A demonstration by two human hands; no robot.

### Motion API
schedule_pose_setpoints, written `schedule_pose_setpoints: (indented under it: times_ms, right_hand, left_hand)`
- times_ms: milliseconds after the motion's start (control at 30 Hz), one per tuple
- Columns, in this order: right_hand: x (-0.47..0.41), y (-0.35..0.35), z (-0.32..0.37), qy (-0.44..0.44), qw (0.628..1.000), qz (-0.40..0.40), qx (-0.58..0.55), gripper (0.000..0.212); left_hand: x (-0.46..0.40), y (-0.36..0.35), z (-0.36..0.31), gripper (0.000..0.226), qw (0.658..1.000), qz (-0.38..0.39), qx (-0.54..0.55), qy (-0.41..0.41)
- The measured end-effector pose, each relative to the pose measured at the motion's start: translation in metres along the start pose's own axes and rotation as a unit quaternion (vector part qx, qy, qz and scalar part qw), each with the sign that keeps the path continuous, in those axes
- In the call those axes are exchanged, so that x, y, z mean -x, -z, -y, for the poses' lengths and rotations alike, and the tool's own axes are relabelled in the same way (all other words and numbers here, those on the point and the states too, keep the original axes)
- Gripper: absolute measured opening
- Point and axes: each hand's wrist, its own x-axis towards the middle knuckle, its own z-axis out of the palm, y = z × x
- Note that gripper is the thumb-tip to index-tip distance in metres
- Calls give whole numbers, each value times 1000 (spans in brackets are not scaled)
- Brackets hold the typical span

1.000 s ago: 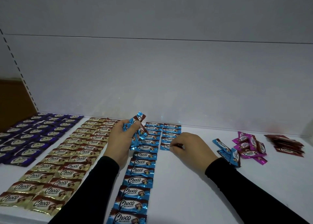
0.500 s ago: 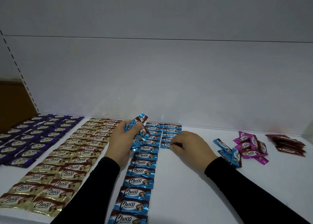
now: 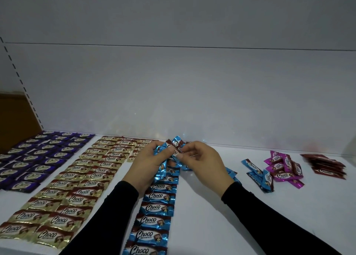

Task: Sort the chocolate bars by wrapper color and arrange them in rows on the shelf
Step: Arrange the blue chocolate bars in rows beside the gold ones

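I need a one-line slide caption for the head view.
Both hands, left hand and right hand, hold blue bars above the blue row.

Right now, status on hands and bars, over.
Left hand grips blue bars. Right hand pinches one off that bunch. Blue row laid below. Loose pink pile and red pile unsorted right. Nothing blocking.

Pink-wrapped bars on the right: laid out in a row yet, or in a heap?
In a heap. The pink bars lie overlapping at mixed angles beside loose blue bars, unlike the flat gold rows.
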Motion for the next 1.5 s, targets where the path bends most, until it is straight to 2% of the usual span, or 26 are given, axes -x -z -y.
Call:
schedule_pose_setpoints:
  times_ms: [133, 267, 367, 467, 567, 667, 800, 900, 1100, 1500]
  right_hand:
    - [-3, 13, 0, -24, 999, -15, -30, 6]
    - [-3, 25, 4, -25, 999, -8, -45, 4]
    - [2, 44, 1, -29, 999, 29, -28, 9]
    - [11, 62, -8, -54, 993, 98, 41, 8]
    - [18, 64, -15, -62, 983, 133, 110, 9]
    - [22, 54, -20, -62, 976, 93, 189, 13]
    - [25, 49, -18, 1, 951, 55, 304, 11]
    - [24, 50, -17, 23, 950, 46, 309, 15]
    - [27, 40, -20, 61, 933, 91, 344, 21]
    - [17, 37, -28, 107, 917, 113, 368, 27]
  left_hand:
    - [-2, 1, -2, 20, 999, -44, 31, 6]
    - [-1, 1, -5, 19, 997, -58, 42, -5]
    - [-3, 13, -7, 17, 992, -102, 61, -31]
    - [-7, 21, -6, 18, 987, -137, 72, -40]
    - [-8, 18, -4, 16, 988, -133, 64, -40]
    - [-7, 15, -3, 11, 989, -132, 52, -40]
    - [-6, 17, -4, 14, 989, -132, 56, -39]
    - [-6, 16, -4, 11, 989, -135, 49, -38]
    - [-5, 14, -4, 16, 989, -134, 38, -40]
    - [-4, 11, -4, 18, 991, -120, 53, -35]
